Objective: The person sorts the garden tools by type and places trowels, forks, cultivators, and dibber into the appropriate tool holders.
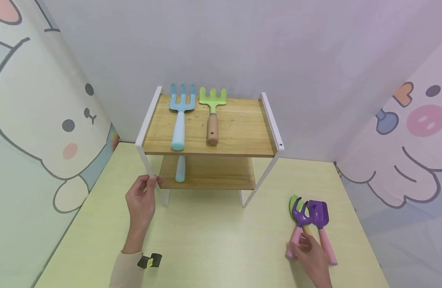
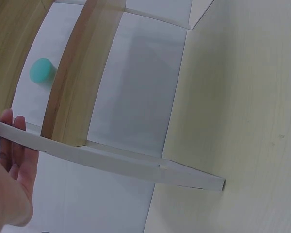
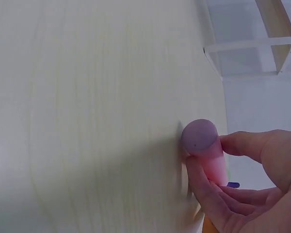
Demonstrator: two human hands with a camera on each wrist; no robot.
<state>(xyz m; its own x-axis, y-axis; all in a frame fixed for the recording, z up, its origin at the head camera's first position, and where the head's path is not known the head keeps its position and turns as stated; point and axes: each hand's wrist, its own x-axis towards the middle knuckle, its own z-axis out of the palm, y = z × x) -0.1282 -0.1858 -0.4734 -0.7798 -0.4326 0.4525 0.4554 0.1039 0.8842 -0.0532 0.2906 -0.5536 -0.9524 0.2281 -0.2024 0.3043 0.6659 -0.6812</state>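
Observation:
My left hand (image 1: 142, 200) grips the white side post of a two-tier wooden shelf (image 1: 246, 128), its fingers wrapping behind the post (image 2: 111, 162) in the left wrist view. At the right of the table, my right hand (image 1: 311, 256) pinches the pink handle (image 3: 211, 158) of a purple hand fork (image 1: 302, 218) between thumb and fingers. This fork overlaps a green-headed tool (image 1: 292, 206) with a yellowish handle. Beside them lies a purple spade (image 1: 319, 214) with a pink handle. On the top tier rest a light-blue hand fork (image 1: 179, 128) and a green hand fork (image 1: 213, 128) with a wooden handle.
A light-blue handle (image 1: 180, 170) shows on the lower tier, the rest of that tool hidden under the top board. The shelf stands at the back of a pale wooden table (image 1: 214, 240). Cartoon-printed curtains (image 1: 37, 120) hang around the table.

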